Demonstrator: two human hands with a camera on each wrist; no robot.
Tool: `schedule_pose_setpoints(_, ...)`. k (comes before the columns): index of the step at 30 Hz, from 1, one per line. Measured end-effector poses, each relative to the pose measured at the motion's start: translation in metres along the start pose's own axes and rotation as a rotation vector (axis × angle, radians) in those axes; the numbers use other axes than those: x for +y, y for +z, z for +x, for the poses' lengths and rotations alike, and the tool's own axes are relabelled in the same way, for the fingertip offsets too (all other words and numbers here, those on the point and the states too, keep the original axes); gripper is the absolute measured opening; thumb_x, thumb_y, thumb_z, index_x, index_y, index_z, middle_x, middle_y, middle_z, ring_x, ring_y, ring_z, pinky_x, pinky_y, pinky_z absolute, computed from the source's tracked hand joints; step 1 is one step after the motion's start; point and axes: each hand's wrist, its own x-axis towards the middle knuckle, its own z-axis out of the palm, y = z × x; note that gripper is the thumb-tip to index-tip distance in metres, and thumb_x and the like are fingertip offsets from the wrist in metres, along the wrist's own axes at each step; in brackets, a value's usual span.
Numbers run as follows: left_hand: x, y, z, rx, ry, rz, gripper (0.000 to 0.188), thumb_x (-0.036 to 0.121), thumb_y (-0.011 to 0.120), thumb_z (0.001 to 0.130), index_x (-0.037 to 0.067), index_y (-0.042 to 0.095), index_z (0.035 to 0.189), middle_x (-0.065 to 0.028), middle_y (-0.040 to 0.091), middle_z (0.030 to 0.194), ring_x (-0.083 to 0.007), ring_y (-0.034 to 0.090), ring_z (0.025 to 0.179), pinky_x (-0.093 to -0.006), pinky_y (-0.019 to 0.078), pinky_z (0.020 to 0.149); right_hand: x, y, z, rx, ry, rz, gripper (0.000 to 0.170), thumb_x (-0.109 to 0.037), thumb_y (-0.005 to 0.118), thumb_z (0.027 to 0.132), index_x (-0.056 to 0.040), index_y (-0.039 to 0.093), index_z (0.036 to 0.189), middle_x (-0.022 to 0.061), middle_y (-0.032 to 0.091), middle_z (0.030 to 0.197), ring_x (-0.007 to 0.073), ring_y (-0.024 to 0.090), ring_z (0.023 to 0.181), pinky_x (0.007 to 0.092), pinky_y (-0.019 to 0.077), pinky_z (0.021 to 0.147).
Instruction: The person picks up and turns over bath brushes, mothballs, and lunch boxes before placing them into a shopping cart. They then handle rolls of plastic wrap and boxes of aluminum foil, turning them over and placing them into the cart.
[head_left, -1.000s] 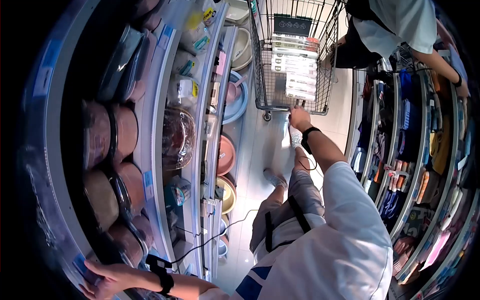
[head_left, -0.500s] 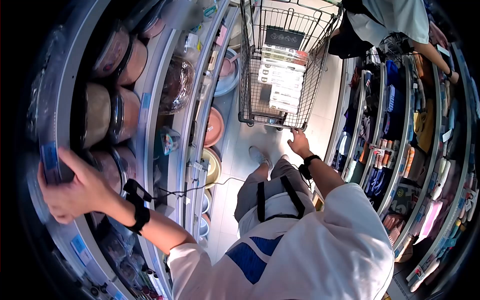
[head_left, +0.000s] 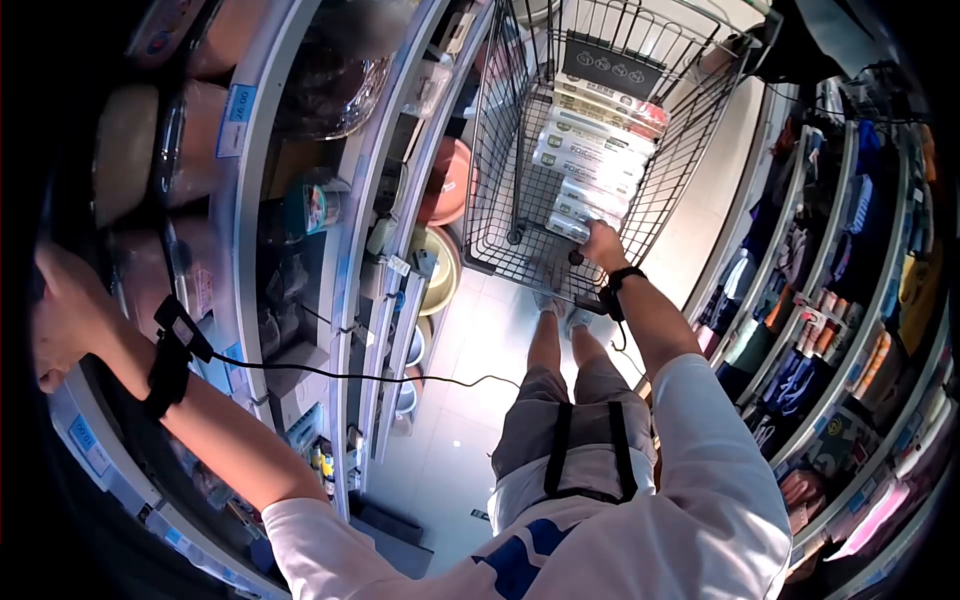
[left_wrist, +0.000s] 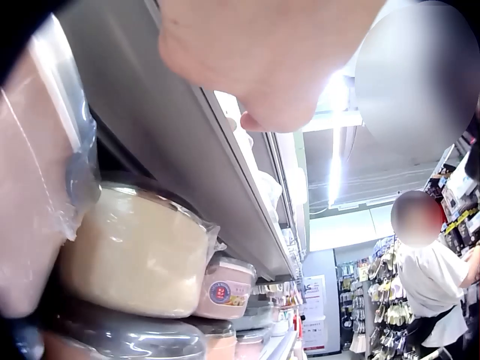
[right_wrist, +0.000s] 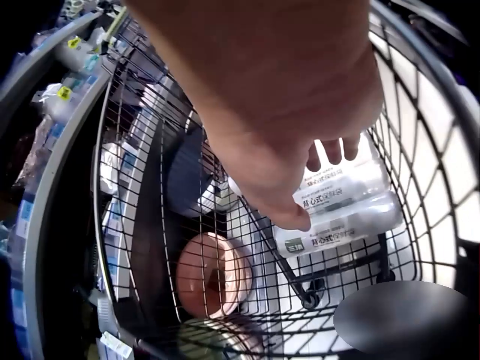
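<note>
In the head view my left hand (head_left: 65, 315) is at the far left, against the shelf front; in the left wrist view the hand (left_wrist: 262, 60) is beside a shelf's grey underside, its fingertips mostly hidden. My right hand (head_left: 603, 245) is inside the wire cart (head_left: 497, 262), at the near end of a row of wrapped white rolls (head_left: 590, 165). The right wrist view shows that hand (right_wrist: 300, 127) over the rolls (right_wrist: 345, 225), fingers apart and slightly bent, thumb over a roll; contact is unclear.
Shelves on the left hold wrapped tubs (left_wrist: 139, 251), with basins (head_left: 440, 270) low beside the aisle floor (head_left: 440, 450). Textiles (head_left: 790, 380) fill the right shelves. A black cable (head_left: 350, 375) runs from my left wrist. Another person (left_wrist: 431, 277) stands in the aisle.
My right hand has moved from the cart's near edge to the rolls inside, and the cart is closer to my body. My left hand has shifted further left and up in the head view.
</note>
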Motion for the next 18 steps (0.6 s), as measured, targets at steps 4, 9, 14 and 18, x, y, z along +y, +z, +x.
schedule_pose_setpoints(4,0.059,-0.11,0.002,0.204,-0.104,-0.261,0.064,0.062,0.066,0.083,0.01,0.055,0.118,-0.013,0.063,0.106,-0.0349,0.059,0.101,-0.05,0.0366,0.096,-0.02,0.064,0.014,-0.104,0.097,-0.12,0.057,-0.013,0.08,0.071,-0.0048,0.059,0.124,0.0194,0.059,0.13,0.04,0.062,0.119,0.0504,0.0565,0.093)
schedule_pose_setpoints(9,0.068,-0.127,-0.002,0.245,-0.129,-0.335,0.06,0.05,0.071,0.084,0.013,0.052,0.128,-0.0118,0.065,0.107,-0.0372,0.06,0.105,-0.0515,0.0377,0.099,-0.039,0.156,-0.018,0.106,-0.057,-0.505,0.059,-0.013,0.067,0.087,0.0024,0.049,0.14,0.0204,0.054,0.141,0.0362,0.054,0.13,0.049,0.0502,0.101)
schedule_pose_setpoints(14,0.069,-0.131,-0.005,0.233,-0.083,-0.32,0.054,0.046,0.066,0.089,0.012,0.052,0.128,-0.0159,0.065,0.114,-0.0387,0.06,0.109,-0.0537,0.0372,0.101,-0.045,0.2,-0.052,0.006,-0.157,-0.657,0.068,-0.019,0.061,0.094,0.002,0.036,0.154,0.0193,0.05,0.143,0.0352,0.05,0.131,0.0497,0.0443,0.106)
schedule_pose_setpoints(18,0.07,-0.135,-0.011,0.205,-0.096,-0.301,0.056,0.047,0.065,0.088,0.012,0.052,0.129,-0.0177,0.064,0.118,-0.0392,0.059,0.112,-0.0535,0.0378,0.101,-0.059,0.259,-0.077,-0.017,-0.156,-0.533,0.077,-0.019,0.066,0.09,0.0003,0.031,0.157,0.0206,0.051,0.137,0.0378,0.05,0.13,0.0495,0.0441,0.106)
